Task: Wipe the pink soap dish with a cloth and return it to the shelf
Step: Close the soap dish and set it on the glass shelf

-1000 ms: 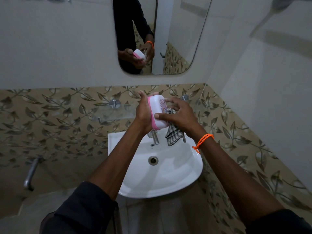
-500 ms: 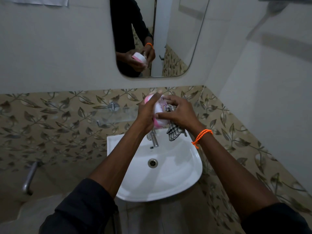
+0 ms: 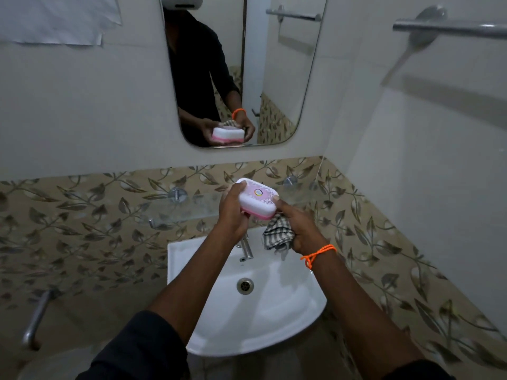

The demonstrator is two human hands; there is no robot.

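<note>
The pink soap dish (image 3: 257, 199), with a white lid and pink base, is held lid-up above the basin, just in front of the glass shelf (image 3: 181, 209). My left hand (image 3: 233, 212) grips its left end. My right hand (image 3: 297, 229) touches the dish's right end with thumb and forefinger, while its other fingers hold a bunched checked cloth (image 3: 277, 234) under the dish. The mirror reflection shows both hands around the dish.
A white basin (image 3: 288, 311) with a chrome tap (image 3: 247, 248) lies below the hands. A mirror (image 3: 241, 69) hangs above. A towel bar (image 3: 450, 30) juts from the right wall. A metal handle (image 3: 35, 319) sits at lower left.
The dish has been turned from standing on edge to lying flat with the lid up. Both hands rose slightly toward the shelf, and the cloth now hangs beneath the dish.
</note>
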